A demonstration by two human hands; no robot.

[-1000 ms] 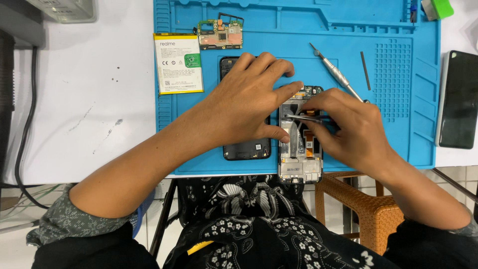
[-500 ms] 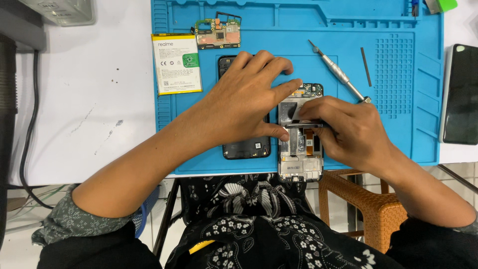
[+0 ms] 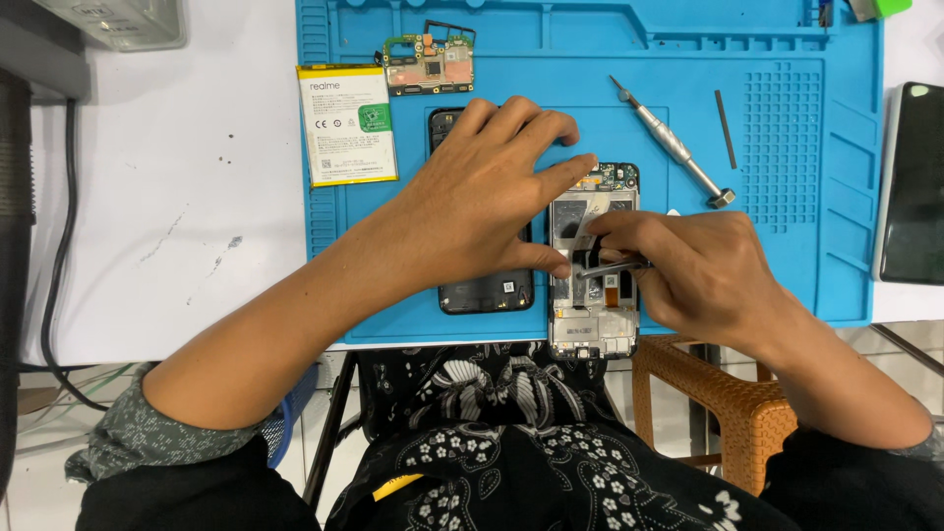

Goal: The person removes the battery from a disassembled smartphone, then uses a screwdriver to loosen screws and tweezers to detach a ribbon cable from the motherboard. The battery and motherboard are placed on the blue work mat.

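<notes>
l hand [image 3: 482,197] steadies opened phone [image 3: 593,295], r hand [image 3: 688,270] tweezers [image 3: 610,264] (white-yellow battery [image 3: 347,124] upper left).

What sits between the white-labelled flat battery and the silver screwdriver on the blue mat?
In the head view, the black back cover and the left hand lie between battery and screwdriver.

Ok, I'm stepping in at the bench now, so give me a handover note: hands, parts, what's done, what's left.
Left hand: steadies the opened phone frame, fingertip on its edge.
Right hand: grips tweezers over the frame's middle.
On the blue mat: battery, circuit board, black back cover, screwdriver.
Done: phone opened, battery and board out.
Left: the tweezer work inside the frame.
</notes>
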